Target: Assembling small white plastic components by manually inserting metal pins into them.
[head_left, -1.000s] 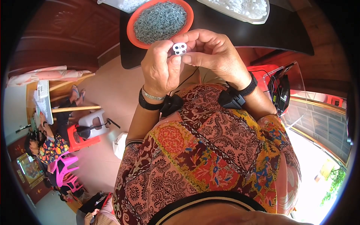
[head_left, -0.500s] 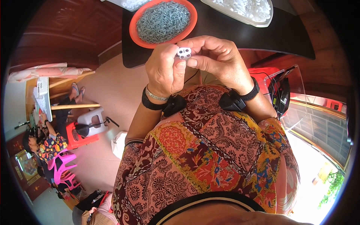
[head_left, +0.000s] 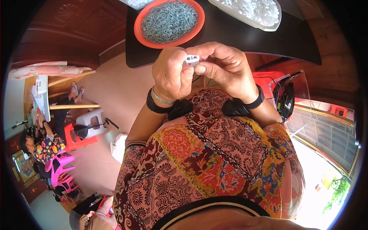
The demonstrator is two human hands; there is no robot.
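Left hand: the left hand (head_left: 170,74) is curled in front of the chest, thumb and fingertips pinching the near-left side of a small white plastic piece (head_left: 191,59).
Right hand: the right hand (head_left: 224,69) closes in from the other side, thumb under the piece and forefinger arched over it, so both hands grip it together.
White piece: pinched between the two sets of fingertips, its two little round holes facing up, held clear above the table edge.
Just beyond the grip: an orange bowl (head_left: 142,35) heaped with small grey metal parts (head_left: 169,21) sits on the dark table (head_left: 237,38).
Beyond and to the right of the grip: a pale tray (head_left: 245,20) piled with more white plastic pieces.
Wrists: black bands on both; the left one also wears a thin silver bracelet (head_left: 161,99).
Below the grip: the lap, covered in patterned red and orange cloth (head_left: 207,153).
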